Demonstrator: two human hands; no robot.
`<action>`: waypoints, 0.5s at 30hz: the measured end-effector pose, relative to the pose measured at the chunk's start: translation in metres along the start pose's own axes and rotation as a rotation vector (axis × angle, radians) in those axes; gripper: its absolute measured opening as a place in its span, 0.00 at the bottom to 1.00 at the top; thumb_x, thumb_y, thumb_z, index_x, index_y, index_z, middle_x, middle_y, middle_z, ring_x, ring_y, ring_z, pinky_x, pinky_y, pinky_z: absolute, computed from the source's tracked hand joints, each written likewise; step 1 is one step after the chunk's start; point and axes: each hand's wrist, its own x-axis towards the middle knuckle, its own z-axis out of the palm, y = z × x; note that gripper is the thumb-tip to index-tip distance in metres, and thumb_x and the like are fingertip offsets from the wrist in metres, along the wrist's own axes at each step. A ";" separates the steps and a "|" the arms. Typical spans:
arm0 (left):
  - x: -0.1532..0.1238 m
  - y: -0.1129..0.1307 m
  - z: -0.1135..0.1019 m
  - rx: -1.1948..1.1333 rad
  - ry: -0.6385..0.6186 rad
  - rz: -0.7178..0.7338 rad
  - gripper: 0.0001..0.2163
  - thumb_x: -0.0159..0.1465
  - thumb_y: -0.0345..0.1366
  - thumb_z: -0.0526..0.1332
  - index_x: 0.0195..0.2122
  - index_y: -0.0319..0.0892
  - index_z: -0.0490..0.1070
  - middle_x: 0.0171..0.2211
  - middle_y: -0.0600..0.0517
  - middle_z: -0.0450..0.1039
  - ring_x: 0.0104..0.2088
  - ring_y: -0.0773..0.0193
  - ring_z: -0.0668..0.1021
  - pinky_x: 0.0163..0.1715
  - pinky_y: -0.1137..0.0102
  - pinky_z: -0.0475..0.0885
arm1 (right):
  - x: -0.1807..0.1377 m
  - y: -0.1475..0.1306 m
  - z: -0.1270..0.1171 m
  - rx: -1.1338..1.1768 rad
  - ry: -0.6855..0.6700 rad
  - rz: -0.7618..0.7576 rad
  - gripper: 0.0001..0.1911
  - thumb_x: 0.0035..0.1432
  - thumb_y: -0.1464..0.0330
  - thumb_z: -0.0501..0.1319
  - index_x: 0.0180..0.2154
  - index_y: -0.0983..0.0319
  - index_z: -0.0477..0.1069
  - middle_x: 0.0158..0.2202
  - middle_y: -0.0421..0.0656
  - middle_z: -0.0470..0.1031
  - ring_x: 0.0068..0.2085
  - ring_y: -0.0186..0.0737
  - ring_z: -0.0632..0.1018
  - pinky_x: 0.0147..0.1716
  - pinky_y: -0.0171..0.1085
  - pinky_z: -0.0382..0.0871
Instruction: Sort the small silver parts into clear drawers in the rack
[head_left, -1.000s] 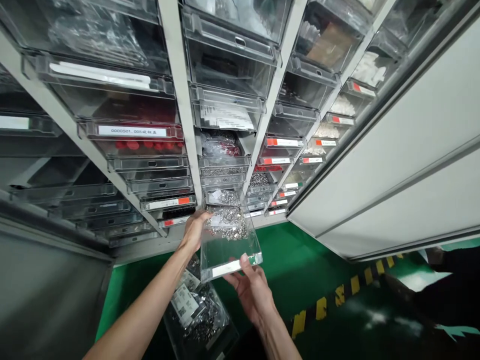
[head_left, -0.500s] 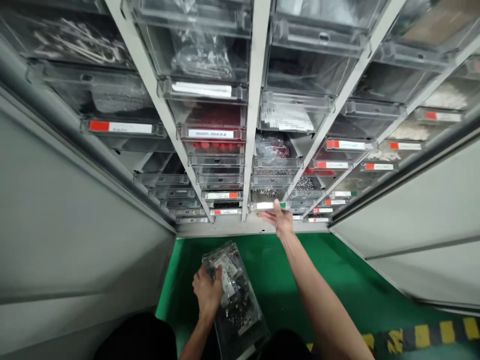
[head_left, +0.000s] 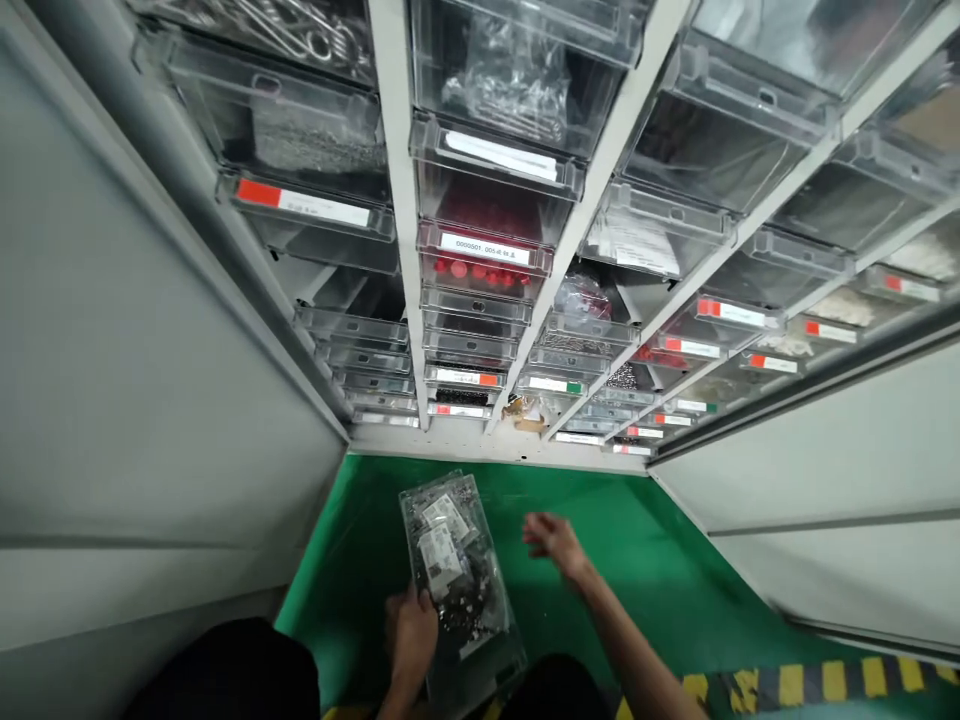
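Observation:
A clear plastic drawer (head_left: 459, 585) lies on the green floor, filled with bagged small metal parts and white labels. My left hand (head_left: 411, 632) grips its near left edge. My right hand (head_left: 553, 540) hovers just right of the drawer with its fingers spread and nothing in it. Above stands a cabinet of clear drawers (head_left: 480, 300). In its bottom row, one slot (head_left: 529, 412) has no drawer in it and shows brownish bits inside.
Grey cabinet doors stand open at the left (head_left: 135, 400) and right (head_left: 825, 480). Drawers with red-and-white labels (head_left: 303, 203) and one with red caps (head_left: 484, 270) fill the shelves. Yellow-black hazard tape (head_left: 810, 685) runs along the floor at lower right. My dark-clothed knee (head_left: 225, 670) is at bottom left.
A second ago both hands held a drawer of metal parts at the cabinet. It went into the cabinet, my right hand dropped from the shelf toward the floor drawer, and my left hand took hold of that drawer.

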 end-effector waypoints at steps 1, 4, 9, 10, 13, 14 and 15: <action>-0.003 0.000 -0.001 -0.001 -0.027 -0.010 0.09 0.71 0.39 0.63 0.43 0.38 0.75 0.40 0.49 0.78 0.41 0.60 0.81 0.45 0.60 0.79 | -0.014 0.025 -0.007 -0.058 0.007 0.021 0.12 0.58 0.63 0.73 0.32 0.65 0.76 0.25 0.36 0.77 0.26 0.33 0.78 0.26 0.33 0.73; -0.009 -0.001 -0.010 -0.026 -0.087 -0.017 0.12 0.73 0.42 0.59 0.50 0.38 0.74 0.43 0.47 0.78 0.44 0.59 0.81 0.49 0.58 0.77 | -0.052 0.078 -0.028 -0.161 0.008 0.070 0.20 0.49 0.53 0.75 0.30 0.63 0.76 0.25 0.37 0.76 0.27 0.37 0.77 0.25 0.34 0.70; -0.007 0.016 -0.034 -0.097 -0.129 0.005 0.17 0.75 0.44 0.54 0.58 0.40 0.70 0.51 0.43 0.77 0.51 0.54 0.80 0.56 0.53 0.74 | -0.098 0.091 -0.045 -0.142 -0.162 0.095 0.29 0.46 0.38 0.70 0.27 0.59 0.79 0.27 0.42 0.78 0.35 0.49 0.81 0.42 0.48 0.76; -0.005 0.025 -0.037 -0.116 -0.137 0.018 0.18 0.75 0.44 0.54 0.58 0.40 0.70 0.52 0.43 0.77 0.52 0.53 0.80 0.57 0.52 0.73 | -0.105 0.087 -0.045 -0.117 -0.219 0.094 0.29 0.49 0.38 0.69 0.30 0.58 0.81 0.29 0.43 0.79 0.38 0.51 0.82 0.47 0.49 0.75; 0.003 0.058 -0.042 -0.190 -0.165 0.062 0.18 0.74 0.45 0.56 0.58 0.40 0.71 0.54 0.42 0.76 0.56 0.51 0.78 0.60 0.49 0.70 | -0.115 0.075 -0.037 -0.027 -0.319 0.068 0.30 0.49 0.42 0.72 0.43 0.57 0.82 0.40 0.45 0.82 0.48 0.52 0.82 0.56 0.50 0.72; 0.006 0.070 -0.042 -0.224 -0.178 0.082 0.18 0.73 0.45 0.58 0.58 0.40 0.71 0.55 0.42 0.76 0.57 0.50 0.77 0.61 0.48 0.69 | -0.115 0.073 -0.033 0.007 -0.311 0.055 0.33 0.46 0.43 0.75 0.48 0.56 0.81 0.44 0.45 0.82 0.50 0.52 0.81 0.57 0.50 0.72; 0.008 0.083 -0.041 -0.265 -0.195 0.107 0.18 0.72 0.45 0.60 0.58 0.41 0.71 0.55 0.42 0.76 0.57 0.50 0.77 0.61 0.48 0.69 | -0.113 0.071 -0.030 0.042 -0.285 0.047 0.38 0.43 0.45 0.77 0.52 0.56 0.79 0.47 0.46 0.82 0.51 0.52 0.81 0.56 0.50 0.73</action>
